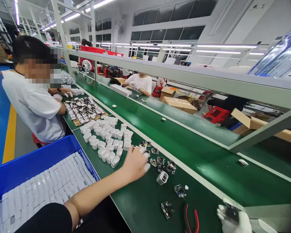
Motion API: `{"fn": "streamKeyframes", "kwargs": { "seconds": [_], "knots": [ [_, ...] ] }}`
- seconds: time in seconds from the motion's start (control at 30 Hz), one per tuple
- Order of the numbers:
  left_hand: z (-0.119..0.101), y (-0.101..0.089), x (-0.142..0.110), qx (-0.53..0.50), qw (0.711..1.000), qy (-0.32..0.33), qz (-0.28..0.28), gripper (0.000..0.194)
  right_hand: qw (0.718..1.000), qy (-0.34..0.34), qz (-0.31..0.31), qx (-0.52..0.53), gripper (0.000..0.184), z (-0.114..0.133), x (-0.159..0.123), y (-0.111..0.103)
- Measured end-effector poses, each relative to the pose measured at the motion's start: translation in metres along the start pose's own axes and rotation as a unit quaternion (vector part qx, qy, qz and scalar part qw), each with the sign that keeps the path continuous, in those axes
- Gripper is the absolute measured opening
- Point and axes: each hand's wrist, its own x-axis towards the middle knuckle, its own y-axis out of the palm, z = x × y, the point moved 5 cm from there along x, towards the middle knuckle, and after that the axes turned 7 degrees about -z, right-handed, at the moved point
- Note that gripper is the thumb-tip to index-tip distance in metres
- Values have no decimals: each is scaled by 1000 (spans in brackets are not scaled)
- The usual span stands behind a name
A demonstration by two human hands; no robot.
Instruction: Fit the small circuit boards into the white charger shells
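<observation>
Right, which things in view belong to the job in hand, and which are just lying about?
Likely part of it:
Dark part, held in the right hand
Circuit boards, by the left hand
White cases, bunched on the bench
Red-handled tool, untouched

Likely just lying about:
Cardboard boxes, beyond the bench
Clear plastic, on the shelf

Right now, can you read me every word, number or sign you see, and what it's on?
There are none I can read.
Shirt across the belt: a small dark mark on the chest, too small to read.
Boards: any markings are too small to read.
Boxes: any print is too far off to read.
Cups: no words show.
Blue bin: no words show.
</observation>
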Motion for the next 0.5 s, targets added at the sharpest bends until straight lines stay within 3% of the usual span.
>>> {"fn": "streamKeyframes", "kwargs": {
  "seconds": [0.13,0.23,0.3,0.37,0.5],
  "knots": [
    [64,-16,-25,93,988,-123,10,22,997,75,23,13,66,1,-57,0],
    [86,-10,-37,130,982,-137,28,17,995,84,49,31,73,32,-110,14],
    [87,-5,-39,140,982,-124,38,16,997,27,58,51,64,62,-141,29],
    [81,-5,-39,146,983,-108,39,17,990,-19,117,79,58,86,-165,49],
    [45,-14,-46,52,998,-20,-15,19,973,-44,185,131,53,106,-193,75]
  ]
}}
